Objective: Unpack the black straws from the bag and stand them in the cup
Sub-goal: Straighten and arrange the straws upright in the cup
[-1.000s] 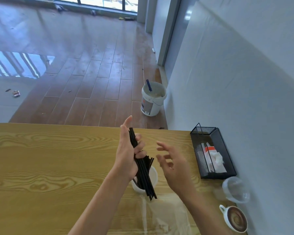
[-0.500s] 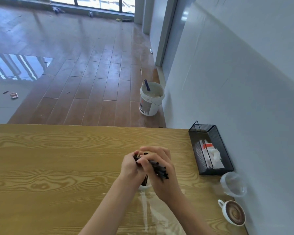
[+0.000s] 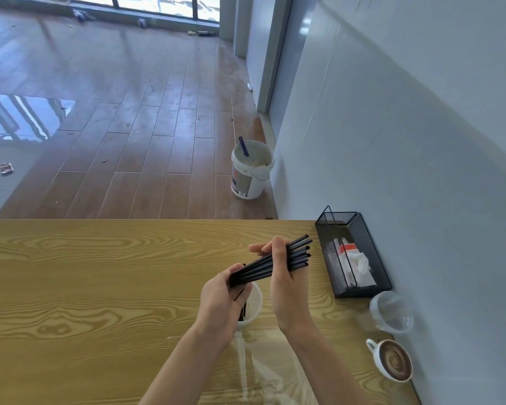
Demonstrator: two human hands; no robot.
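Note:
A bundle of several black straws [image 3: 257,270] is held nearly level above the wooden table [image 3: 85,287], its free ends pointing up and right. My left hand [image 3: 222,302] grips the lower left end. My right hand [image 3: 287,285] wraps around the bundle's right part. Just below the hands stands a white cup [image 3: 253,308], partly hidden by my left hand, with a few black straws standing inside. A clear plastic bag [image 3: 263,366] lies flat on the table in front of the cup, between my forearms.
A black mesh tray [image 3: 360,258] with sachets and tissue sits against the wall at right. Nearer stand a clear plastic cup [image 3: 392,312] and a latte cup [image 3: 392,361]. A white bucket [image 3: 250,171] stands on the floor beyond the table's far edge.
One second ago my left hand alone held the bundle upright over the cup. My right hand has closed on it, and the bundle has tipped to nearly level, ends pointing right.

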